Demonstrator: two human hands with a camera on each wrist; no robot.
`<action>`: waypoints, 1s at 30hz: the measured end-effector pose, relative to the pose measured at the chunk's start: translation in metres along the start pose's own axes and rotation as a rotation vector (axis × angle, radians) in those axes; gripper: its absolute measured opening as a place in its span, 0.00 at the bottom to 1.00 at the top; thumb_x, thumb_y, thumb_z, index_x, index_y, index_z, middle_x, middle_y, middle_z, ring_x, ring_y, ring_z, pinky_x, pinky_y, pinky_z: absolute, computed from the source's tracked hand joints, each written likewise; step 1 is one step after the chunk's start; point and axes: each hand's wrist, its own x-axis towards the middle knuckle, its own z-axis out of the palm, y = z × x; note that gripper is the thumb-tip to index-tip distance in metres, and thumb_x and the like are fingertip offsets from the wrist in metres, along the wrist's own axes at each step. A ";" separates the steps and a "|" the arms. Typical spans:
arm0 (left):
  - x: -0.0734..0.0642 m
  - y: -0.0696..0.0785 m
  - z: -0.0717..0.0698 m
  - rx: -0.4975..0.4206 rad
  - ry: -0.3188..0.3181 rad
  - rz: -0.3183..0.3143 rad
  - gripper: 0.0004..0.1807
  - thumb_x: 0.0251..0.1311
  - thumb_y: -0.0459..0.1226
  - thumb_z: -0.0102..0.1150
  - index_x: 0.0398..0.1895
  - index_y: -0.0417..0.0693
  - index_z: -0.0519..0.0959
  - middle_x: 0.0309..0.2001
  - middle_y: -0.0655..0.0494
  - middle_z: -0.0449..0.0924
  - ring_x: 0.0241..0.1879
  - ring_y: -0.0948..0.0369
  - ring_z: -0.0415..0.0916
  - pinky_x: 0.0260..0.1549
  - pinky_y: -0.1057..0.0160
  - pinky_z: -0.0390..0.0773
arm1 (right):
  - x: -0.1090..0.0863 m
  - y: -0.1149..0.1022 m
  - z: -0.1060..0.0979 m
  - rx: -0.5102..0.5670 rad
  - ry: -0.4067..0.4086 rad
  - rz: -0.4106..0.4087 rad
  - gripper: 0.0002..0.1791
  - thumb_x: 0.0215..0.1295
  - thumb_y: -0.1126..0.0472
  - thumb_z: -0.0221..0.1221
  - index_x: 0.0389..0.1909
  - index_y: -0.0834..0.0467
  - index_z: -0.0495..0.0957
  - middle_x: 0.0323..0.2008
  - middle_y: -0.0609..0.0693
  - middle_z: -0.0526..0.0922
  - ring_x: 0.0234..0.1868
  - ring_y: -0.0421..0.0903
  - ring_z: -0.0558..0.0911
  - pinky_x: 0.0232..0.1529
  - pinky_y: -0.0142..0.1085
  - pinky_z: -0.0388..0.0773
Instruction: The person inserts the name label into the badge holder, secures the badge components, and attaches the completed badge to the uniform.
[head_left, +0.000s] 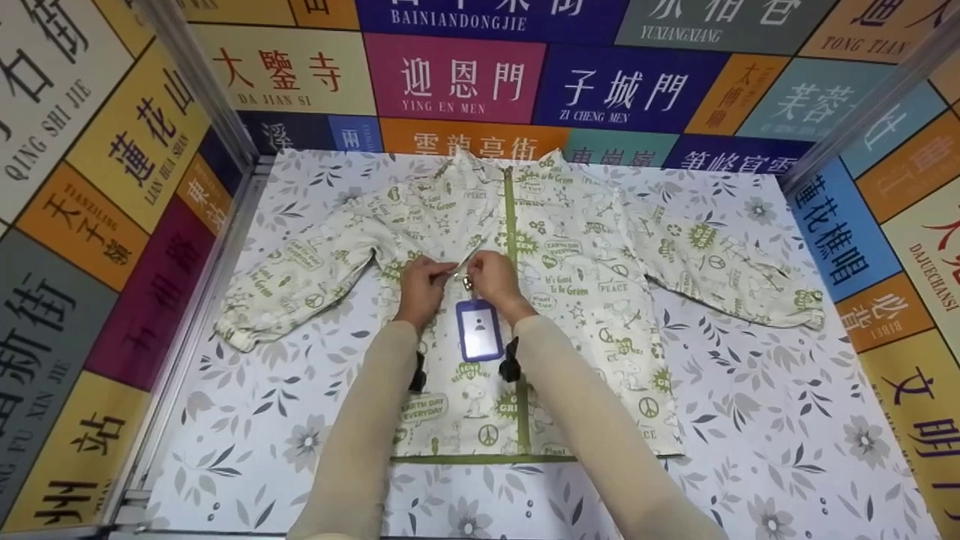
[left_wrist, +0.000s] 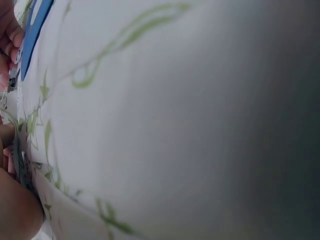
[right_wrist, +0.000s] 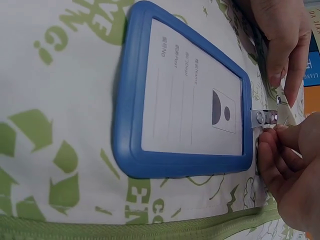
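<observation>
A white jacket with green print [head_left: 577, 300] lies front up, sleeves spread. On its left front rests a blue-framed ID badge [head_left: 480, 330], with a blank card under its clear window. At its top a strap and metal clip [right_wrist: 270, 117] carry a thin safety pin [right_wrist: 279, 100]. My right hand [head_left: 495, 281] pinches the pin fitting between thumb and fingers. Close beside it, my left hand [head_left: 424, 289] pinches a raised fold of the jacket. In the left wrist view, jacket cloth fills most of the picture. Exactly where the pin point lies is hidden by the fingers.
A floral-patterned cover [head_left: 247, 465] lies beneath the jacket. Panels with coloured name signs [head_left: 465, 75] stand behind and at both sides. The jacket's green zipper [head_left: 512, 217] runs just right of my hands. Black wrist mounts [head_left: 510, 367] hang by the badge.
</observation>
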 end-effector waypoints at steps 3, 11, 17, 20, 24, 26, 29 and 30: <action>0.000 -0.001 0.000 0.005 0.010 0.005 0.11 0.65 0.32 0.59 0.44 0.53 0.88 0.35 0.47 0.80 0.38 0.51 0.72 0.44 0.53 0.71 | 0.001 -0.001 0.001 0.009 -0.006 0.005 0.06 0.63 0.68 0.58 0.32 0.62 0.83 0.31 0.56 0.87 0.36 0.53 0.84 0.43 0.43 0.80; -0.002 -0.001 -0.001 0.023 0.009 0.010 0.10 0.64 0.34 0.61 0.43 0.53 0.89 0.35 0.48 0.80 0.38 0.51 0.72 0.45 0.53 0.70 | 0.001 -0.002 0.003 0.024 -0.004 0.000 0.07 0.62 0.71 0.56 0.33 0.63 0.84 0.31 0.56 0.87 0.34 0.52 0.84 0.40 0.41 0.81; -0.001 0.001 -0.001 0.014 -0.019 0.001 0.10 0.66 0.34 0.60 0.44 0.54 0.88 0.37 0.49 0.80 0.40 0.51 0.72 0.48 0.53 0.70 | 0.002 0.001 0.005 0.040 0.032 -0.004 0.11 0.60 0.74 0.54 0.33 0.61 0.85 0.31 0.55 0.88 0.33 0.51 0.84 0.40 0.41 0.81; -0.001 0.001 -0.001 0.023 -0.033 -0.002 0.10 0.66 0.36 0.59 0.44 0.56 0.88 0.38 0.50 0.79 0.41 0.52 0.71 0.51 0.51 0.68 | 0.002 0.001 0.006 0.051 0.047 -0.004 0.13 0.59 0.74 0.54 0.32 0.60 0.86 0.31 0.54 0.88 0.33 0.50 0.84 0.40 0.41 0.81; -0.002 0.001 0.000 0.043 -0.050 0.011 0.11 0.67 0.36 0.58 0.44 0.58 0.88 0.37 0.50 0.79 0.41 0.51 0.71 0.53 0.49 0.66 | 0.001 0.000 0.007 0.044 0.063 -0.004 0.12 0.58 0.73 0.55 0.30 0.60 0.87 0.29 0.53 0.88 0.32 0.50 0.84 0.38 0.41 0.81; -0.002 0.000 0.000 0.052 -0.053 0.019 0.11 0.67 0.35 0.58 0.44 0.58 0.89 0.37 0.49 0.79 0.41 0.51 0.71 0.52 0.49 0.66 | 0.002 0.000 0.008 0.047 0.069 -0.004 0.12 0.58 0.73 0.55 0.30 0.60 0.87 0.29 0.53 0.88 0.32 0.49 0.83 0.37 0.40 0.81; -0.002 0.000 0.000 0.057 -0.051 0.020 0.11 0.67 0.35 0.58 0.44 0.58 0.88 0.38 0.49 0.79 0.42 0.51 0.71 0.52 0.49 0.66 | 0.003 0.001 0.009 0.074 0.072 -0.003 0.12 0.58 0.74 0.55 0.29 0.60 0.87 0.28 0.53 0.88 0.31 0.49 0.83 0.35 0.38 0.80; -0.002 0.000 0.000 0.059 -0.048 0.019 0.11 0.66 0.35 0.59 0.44 0.57 0.88 0.38 0.49 0.79 0.42 0.51 0.71 0.52 0.50 0.66 | 0.004 0.002 0.010 0.090 0.066 0.001 0.12 0.58 0.74 0.55 0.30 0.60 0.87 0.29 0.54 0.88 0.31 0.49 0.83 0.35 0.38 0.80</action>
